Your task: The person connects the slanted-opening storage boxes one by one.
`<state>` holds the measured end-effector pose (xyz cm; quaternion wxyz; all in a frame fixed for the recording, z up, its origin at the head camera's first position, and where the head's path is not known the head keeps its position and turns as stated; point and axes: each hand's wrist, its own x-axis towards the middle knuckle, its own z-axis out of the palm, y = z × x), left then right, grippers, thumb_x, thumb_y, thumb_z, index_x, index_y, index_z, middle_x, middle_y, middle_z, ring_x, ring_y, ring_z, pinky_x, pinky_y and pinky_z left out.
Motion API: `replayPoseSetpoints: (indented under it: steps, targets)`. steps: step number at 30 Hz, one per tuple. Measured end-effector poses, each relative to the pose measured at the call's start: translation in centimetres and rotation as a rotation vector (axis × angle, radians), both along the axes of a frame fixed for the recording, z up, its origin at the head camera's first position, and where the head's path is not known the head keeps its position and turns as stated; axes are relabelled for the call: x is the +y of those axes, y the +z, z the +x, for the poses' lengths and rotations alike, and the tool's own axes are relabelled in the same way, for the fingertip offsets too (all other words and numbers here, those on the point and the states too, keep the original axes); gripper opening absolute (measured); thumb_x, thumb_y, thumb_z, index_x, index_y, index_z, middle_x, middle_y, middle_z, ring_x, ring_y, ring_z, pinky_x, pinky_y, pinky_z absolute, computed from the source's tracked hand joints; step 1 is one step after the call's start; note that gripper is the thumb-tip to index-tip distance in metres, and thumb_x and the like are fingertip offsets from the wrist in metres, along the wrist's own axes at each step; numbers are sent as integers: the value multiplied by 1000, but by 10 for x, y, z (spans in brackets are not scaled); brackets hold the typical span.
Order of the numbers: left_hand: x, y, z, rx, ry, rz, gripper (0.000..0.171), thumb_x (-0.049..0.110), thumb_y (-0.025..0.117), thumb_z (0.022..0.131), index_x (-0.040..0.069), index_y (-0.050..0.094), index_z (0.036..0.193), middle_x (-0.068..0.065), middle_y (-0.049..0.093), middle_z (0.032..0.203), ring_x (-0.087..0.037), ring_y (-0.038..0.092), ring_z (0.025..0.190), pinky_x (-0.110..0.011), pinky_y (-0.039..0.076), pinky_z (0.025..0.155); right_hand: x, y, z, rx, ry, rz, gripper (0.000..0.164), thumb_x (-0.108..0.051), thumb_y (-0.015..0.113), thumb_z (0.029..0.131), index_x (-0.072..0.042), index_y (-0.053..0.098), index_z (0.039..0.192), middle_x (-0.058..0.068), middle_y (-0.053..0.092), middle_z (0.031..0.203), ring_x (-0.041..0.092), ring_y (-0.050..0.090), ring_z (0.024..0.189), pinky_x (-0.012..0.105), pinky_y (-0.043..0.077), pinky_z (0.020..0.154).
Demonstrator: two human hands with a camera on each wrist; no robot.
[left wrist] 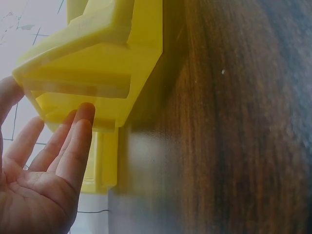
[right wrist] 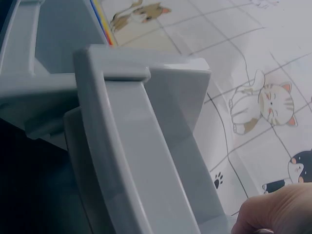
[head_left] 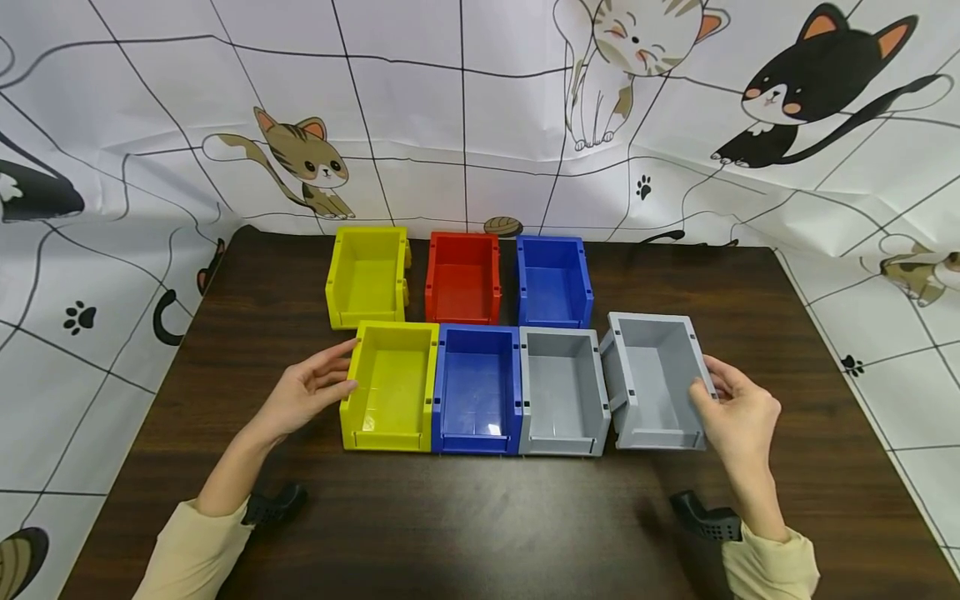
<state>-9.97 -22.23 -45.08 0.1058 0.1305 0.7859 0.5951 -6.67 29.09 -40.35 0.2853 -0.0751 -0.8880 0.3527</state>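
Outer grey bin (head_left: 660, 383) sat skewed at the front row's right end, beside the inner grey bin (head_left: 562, 387). The right hand (head_left: 742, 408) had its grip pinching the bin's right wall, probably because that edge was free; most fingers were hidden behind it, and whether the base met the surface (head_left: 480, 517) was unclear. The left hand (head_left: 311, 392), its grip relaxed around nothing, touched the front yellow bin (head_left: 393, 387), perhaps bracing the row. Farther back, a red bin (head_left: 462, 279) stood apart from its neighbours, its near edge hard to separate from the front rims.
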Motion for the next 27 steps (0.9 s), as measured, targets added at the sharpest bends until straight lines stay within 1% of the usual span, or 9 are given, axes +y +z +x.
replayPoseSetpoints:
  steps: [7, 10, 12, 14, 17, 19, 21, 24, 27]
  targets:
    - [0, -1, 0, 5, 5, 4, 60, 8, 62, 90, 4, 36, 144, -27, 50, 126, -10, 59, 101, -20, 51, 80, 1, -9, 0, 46, 2, 37, 27, 8, 58, 74, 11, 68, 99, 27, 67, 74, -26, 41, 60, -2, 34, 51]
    - [0, -1, -1, 3, 11, -6, 60, 9, 62, 90, 4, 36, 144, -26, 50, 126, -10, 59, 101, -20, 51, 80, -1, -10, 0, 74, -2, 58, 26, 6, 61, 76, 9, 69, 100, 24, 68, 77, -22, 45, 61, -1, 34, 52]
    - [0, -2, -1, -1, 9, -6, 60, 9, 62, 90, 4, 36, 144, -26, 50, 126, -13, 59, 103, -20, 51, 80, -2, -9, 0, 110, 9, 106, 29, 2, 65, 76, 7, 68, 105, 24, 68, 87, -8, 56, 66, 9, 42, 57]
    - [0, -1, -1, -6, 8, -1, 60, 9, 62, 90, 5, 36, 144, -26, 50, 127, -19, 58, 104, -20, 51, 80, -4, -6, -4, 160, 66, 156, 36, -8, 69, 78, 4, 66, 112, 23, 67, 102, 15, 63, 84, 27, 48, 73]
    - [0, -1, -1, -7, 7, 5, 60, 9, 62, 90, 4, 36, 144, -26, 50, 127, -21, 58, 105, -20, 51, 80, -9, -1, -13, 194, 243, 245, 53, -34, 66, 86, 0, 58, 126, 23, 56, 125, 42, 49, 111, 54, 36, 91]
    - [0, -1, -1, -5, 8, 7, 60, 9, 62, 90, 4, 36, 144, -26, 50, 126, -18, 58, 103, -20, 51, 80, -14, 4, -18, 126, 360, 308, 64, -49, 59, 88, -5, 51, 134, 20, 47, 137, 40, 37, 127, 60, 25, 102]
    - [0, -1, -1, -3, 8, 9, 60, 8, 62, 90, 4, 36, 144, -26, 50, 126, -15, 59, 102, -20, 51, 80, -19, 9, -22, 11, 436, 388, 70, -56, 53, 88, -12, 43, 142, 18, 37, 145, 36, 25, 136, 66, 13, 103]
    - [0, -1, -1, -7, 5, 11, 60, 8, 62, 90, 4, 36, 144, -26, 50, 126, -12, 58, 102, -20, 51, 80, -25, 14, -26, -146, 481, 506, 73, -56, 54, 87, -22, 31, 148, 16, 25, 152, 34, 12, 141, 74, -1, 98]
    - [-1, -1, 0, -4, 1, 16, 60, 8, 62, 90, 4, 36, 144, -26, 49, 127, -12, 58, 102, -20, 51, 80, -29, 17, -30, -220, 506, 562, 73, -54, 55, 88, -24, 29, 149, 17, 21, 153, 36, 7, 141, 75, -5, 95]
